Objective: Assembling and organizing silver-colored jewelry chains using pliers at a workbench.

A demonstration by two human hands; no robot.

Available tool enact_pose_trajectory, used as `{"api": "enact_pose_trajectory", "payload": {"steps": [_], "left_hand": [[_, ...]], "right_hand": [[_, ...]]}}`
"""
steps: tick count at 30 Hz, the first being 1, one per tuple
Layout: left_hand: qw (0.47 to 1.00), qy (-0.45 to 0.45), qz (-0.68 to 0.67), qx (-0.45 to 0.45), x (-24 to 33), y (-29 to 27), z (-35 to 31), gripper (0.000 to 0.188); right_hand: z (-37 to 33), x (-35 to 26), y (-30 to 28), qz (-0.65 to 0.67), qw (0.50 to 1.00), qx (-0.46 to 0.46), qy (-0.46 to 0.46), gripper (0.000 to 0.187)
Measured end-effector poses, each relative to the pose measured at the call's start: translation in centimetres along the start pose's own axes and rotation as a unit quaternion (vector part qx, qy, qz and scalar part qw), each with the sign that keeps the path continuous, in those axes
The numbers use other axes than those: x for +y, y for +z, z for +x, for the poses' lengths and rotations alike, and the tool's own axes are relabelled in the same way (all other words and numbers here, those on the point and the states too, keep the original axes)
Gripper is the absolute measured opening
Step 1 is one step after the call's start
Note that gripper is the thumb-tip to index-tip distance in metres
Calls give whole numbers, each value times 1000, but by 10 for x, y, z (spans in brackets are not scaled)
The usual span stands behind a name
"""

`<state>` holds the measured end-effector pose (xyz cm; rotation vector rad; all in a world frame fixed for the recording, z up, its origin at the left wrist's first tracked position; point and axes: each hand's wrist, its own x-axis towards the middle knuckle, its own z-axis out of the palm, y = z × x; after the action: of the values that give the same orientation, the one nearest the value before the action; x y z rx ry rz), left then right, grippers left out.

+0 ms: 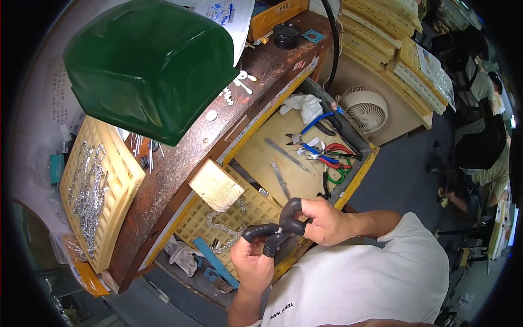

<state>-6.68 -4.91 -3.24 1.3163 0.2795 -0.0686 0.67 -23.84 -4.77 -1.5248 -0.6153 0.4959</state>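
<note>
Black finger cots cover several fingertips of both my hands. My left hand (255, 260) and my right hand (328, 222) meet over the front of an open drawer, fingers pinched together. A small silvery bit shows between the fingertips, and a silver link chain (220, 226) trails beside my left fingers onto a yellow grid tray (190, 231). The held part looks like that chain, though the fingers mostly hide it. A worn wooden block (217, 185) juts from the bench edge above the chain.
Pliers (332, 155) with coloured handles, tweezers (280, 180) and a white cloth (305, 106) lie in the drawer. On the bench (163, 188), a green lamp shade (147, 65) hangs close, beside a tray of chains (87, 191). A fan (365, 108) stands right of the drawer.
</note>
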Motion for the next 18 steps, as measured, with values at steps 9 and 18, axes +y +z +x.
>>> {"api": "enact_pose_trajectory", "payload": {"steps": [9, 18], "left_hand": [[984, 121, 126, -36, -8, -6, 4, 11], [995, 70, 70, 7, -10, -2, -6, 14]], "right_hand": [[-2, -6, 10, 4, 999, 39, -19, 8], [-4, -8, 18, 45, 997, 56, -12, 10]]}}
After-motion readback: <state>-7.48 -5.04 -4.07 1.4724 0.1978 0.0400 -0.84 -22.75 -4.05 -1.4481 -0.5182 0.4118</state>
